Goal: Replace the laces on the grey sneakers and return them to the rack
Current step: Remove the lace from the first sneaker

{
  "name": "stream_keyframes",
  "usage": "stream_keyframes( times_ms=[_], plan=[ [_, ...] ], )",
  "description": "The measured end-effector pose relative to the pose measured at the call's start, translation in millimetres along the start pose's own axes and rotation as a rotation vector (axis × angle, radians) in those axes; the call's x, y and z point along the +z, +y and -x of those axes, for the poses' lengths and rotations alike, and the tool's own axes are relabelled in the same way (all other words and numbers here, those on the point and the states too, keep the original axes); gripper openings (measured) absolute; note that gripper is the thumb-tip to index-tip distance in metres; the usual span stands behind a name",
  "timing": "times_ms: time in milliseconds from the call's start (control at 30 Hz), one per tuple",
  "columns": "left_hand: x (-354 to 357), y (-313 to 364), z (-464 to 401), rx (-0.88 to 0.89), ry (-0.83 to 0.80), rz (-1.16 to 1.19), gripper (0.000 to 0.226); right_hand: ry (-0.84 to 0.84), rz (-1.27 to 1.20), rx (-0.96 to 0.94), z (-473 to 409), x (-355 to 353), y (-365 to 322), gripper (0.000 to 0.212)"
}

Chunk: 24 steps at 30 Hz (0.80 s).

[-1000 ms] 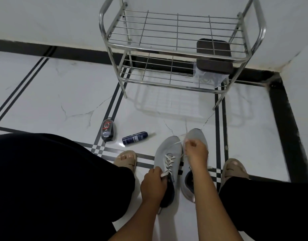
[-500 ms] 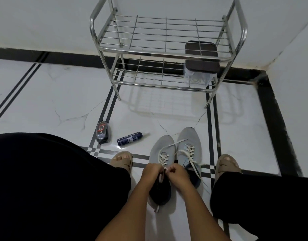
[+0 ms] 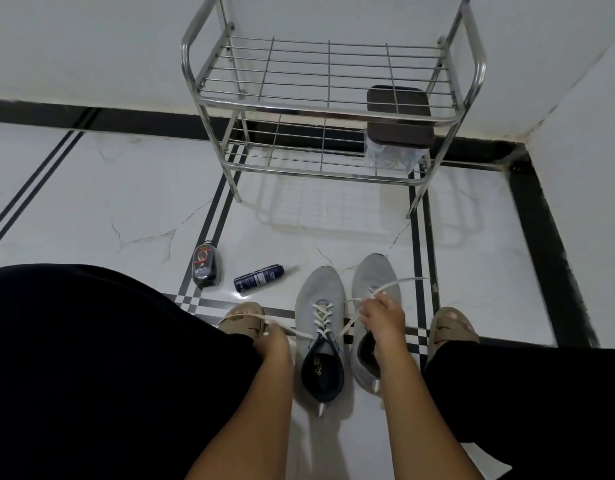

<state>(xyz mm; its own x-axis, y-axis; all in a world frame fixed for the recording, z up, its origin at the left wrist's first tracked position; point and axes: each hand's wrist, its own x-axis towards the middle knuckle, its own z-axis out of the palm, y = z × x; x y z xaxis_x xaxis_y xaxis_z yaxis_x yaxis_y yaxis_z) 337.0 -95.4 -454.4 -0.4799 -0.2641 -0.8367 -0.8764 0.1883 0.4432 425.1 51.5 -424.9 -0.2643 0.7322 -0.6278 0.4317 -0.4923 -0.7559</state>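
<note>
Home entryway corner: marble-tiled floor (image 3: pixel 91 202), steel shoe rack (image 3: pixel 327 109).

grey sneakers (image 3: pixel 320 303) side by side, white lace (image 3: pixel 321 315) taut

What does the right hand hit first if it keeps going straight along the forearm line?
Probably the right sneaker: the right hand sits over its lacing, holding a lace end, pointing toward the toe. Beyond that is bare floor, then the rack. The hand's height above the shoe is unclear.
</note>
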Motion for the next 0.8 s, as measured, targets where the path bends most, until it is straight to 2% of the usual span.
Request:
stream_keyframes(
  times_ms=[67,100,167,233,267,367,433,567,667,733,800],
  plan=[
    [4.6,-12.9,6.7,0.284,-0.036,-0.452,0.042,0.077,0.510,-0.081,1.7,0.9,12.5,0.019],
    [5.9,-19.1,10.9,0.432,-0.087,-0.632,0.035,0.063,0.631,-0.105,6.3,2.8,19.8,0.017],
    [6.8,-29.2,16.1,0.624,-0.141,-0.875,0.030,-0.109,0.710,-0.105,17.9,7.0,34.0,0.014],
    [5.5,-31.6,16.3,0.713,-0.118,-1.019,0.024,-0.282,0.739,-0.095,26.6,9.6,43.1,0.016],
    [4.7,-31.4,15.4,0.734,-0.106,-1.065,0.021,-0.309,0.781,-0.118,27.9,9.8,46.3,0.016],
    [4.2,-32.1,12.0,0.757,-0.077,-1.107,0.017,-0.275,0.905,-0.176,26.7,13.1,51.4,0.012],
    [4.3,-32.4,11.9,0.728,-0.050,-1.049,0.018,-0.212,0.952,-0.192,26.7,16.4,58.3,0.016],
    [-3.3,-28.6,5.4,0.589,0.001,-0.839,0.021,-0.056,0.807,-0.116,29.0,18.1,62.6,0.020],
    [-8.3,-28.4,3.3,0.515,-0.003,-0.778,0.023,-0.042,0.737,-0.051,25.4,20.5,61.6,0.019],
    [-9.1,-29.3,8.5,0.567,0.030,-0.782,0.019,-0.082,0.733,-0.038,23.5,21.0,60.8,0.018],
    [-10.2,-28.7,17.0,0.741,0.109,-0.846,0.023,-0.138,0.719,-0.054,20.9,20.2,60.3,0.016]
  ],
)
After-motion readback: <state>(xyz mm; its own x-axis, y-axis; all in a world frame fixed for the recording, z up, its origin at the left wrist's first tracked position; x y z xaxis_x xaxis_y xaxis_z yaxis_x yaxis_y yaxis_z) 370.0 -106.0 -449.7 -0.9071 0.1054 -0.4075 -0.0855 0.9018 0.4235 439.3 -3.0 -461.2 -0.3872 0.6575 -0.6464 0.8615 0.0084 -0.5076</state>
